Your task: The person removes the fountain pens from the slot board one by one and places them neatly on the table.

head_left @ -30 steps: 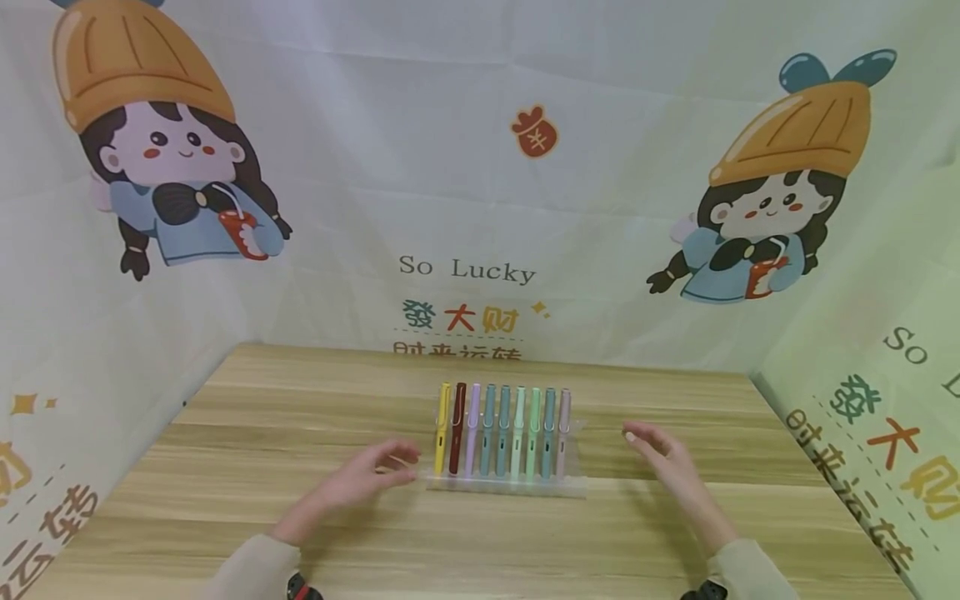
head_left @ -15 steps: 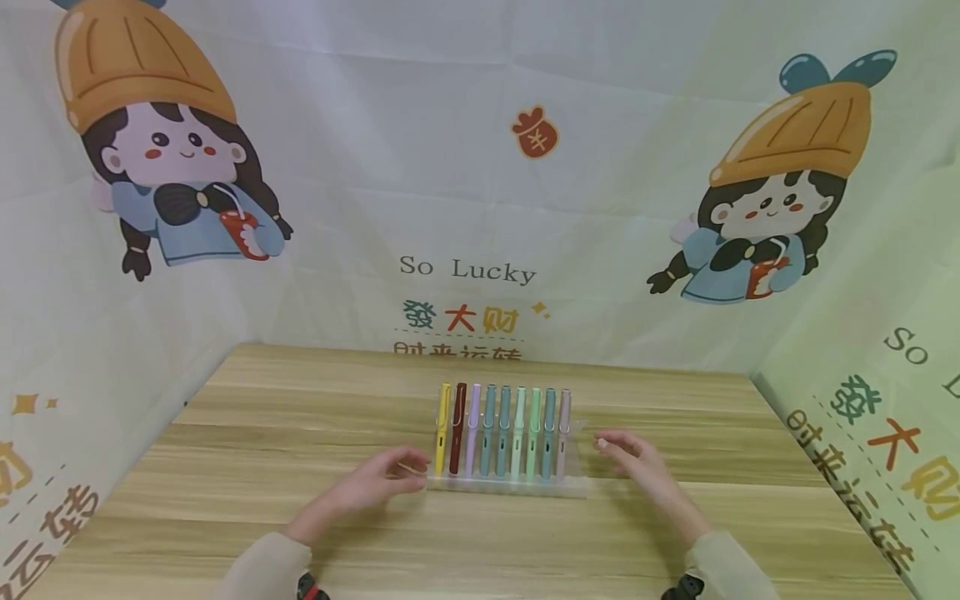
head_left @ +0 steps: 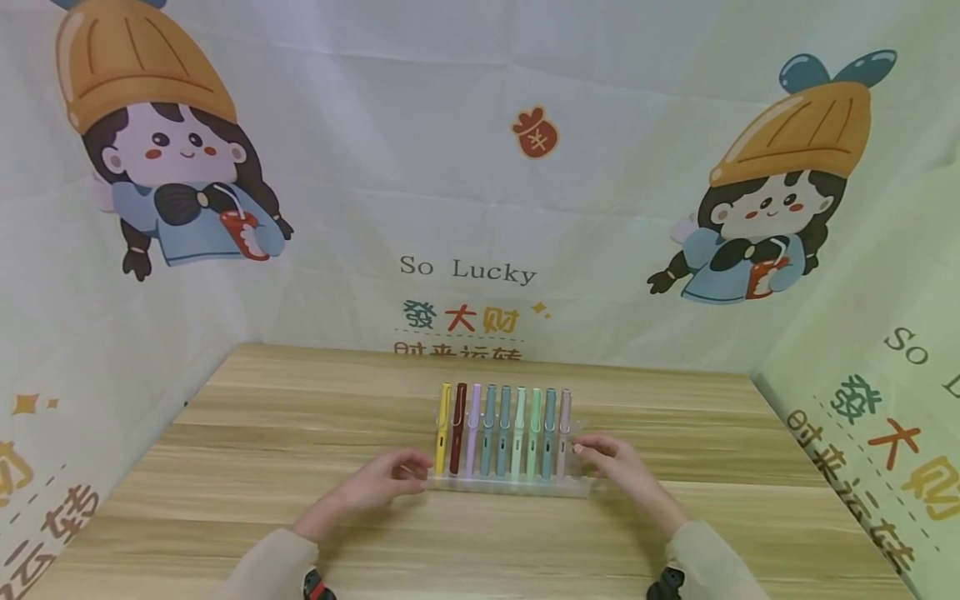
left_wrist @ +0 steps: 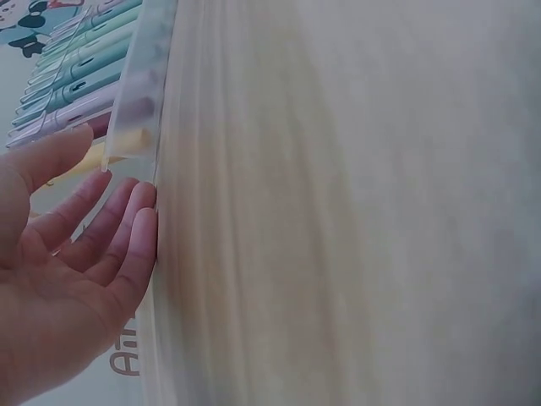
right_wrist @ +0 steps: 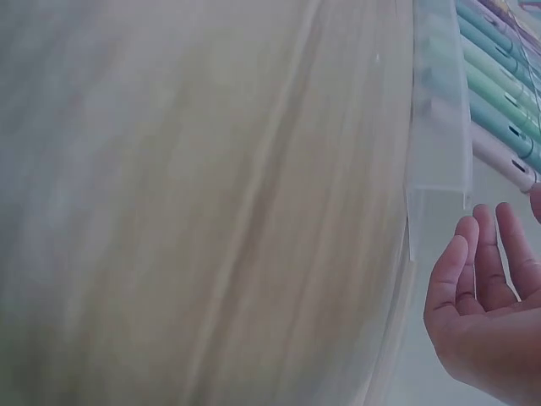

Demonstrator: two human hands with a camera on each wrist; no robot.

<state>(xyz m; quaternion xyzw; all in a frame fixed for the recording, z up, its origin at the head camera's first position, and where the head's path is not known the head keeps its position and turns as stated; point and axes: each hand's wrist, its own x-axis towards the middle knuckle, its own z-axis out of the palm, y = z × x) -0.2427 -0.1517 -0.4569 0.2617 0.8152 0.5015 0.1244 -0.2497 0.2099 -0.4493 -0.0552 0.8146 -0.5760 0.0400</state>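
Observation:
A clear plastic pen stand (head_left: 510,486) holds a row of several capped pens, leaning back with their clips up. The yellow pen (head_left: 442,433) is at the left end, beside a dark red pen (head_left: 457,429). Lilac, teal and mint green pens follow, with a mauve pen (head_left: 564,433) at the right end. My left hand (head_left: 390,478) is at the stand's left end, fingers loosely bent. At the right end is my right hand (head_left: 617,463), thumb and fingers apart. In the right wrist view, my fingers (right_wrist: 482,262) are just off the stand's corner. Left contact is unclear.
The stand is on a wood-grain table (head_left: 495,550). Behind and along both sides hangs a pale printed cloth (head_left: 465,167) with cartoon figures and lettering. Dark devices (head_left: 666,583) are strapped at both wrists.
Both hands have moved inward to the two ends of the stand, the right one travelling farther left. The pens have stayed in their row.

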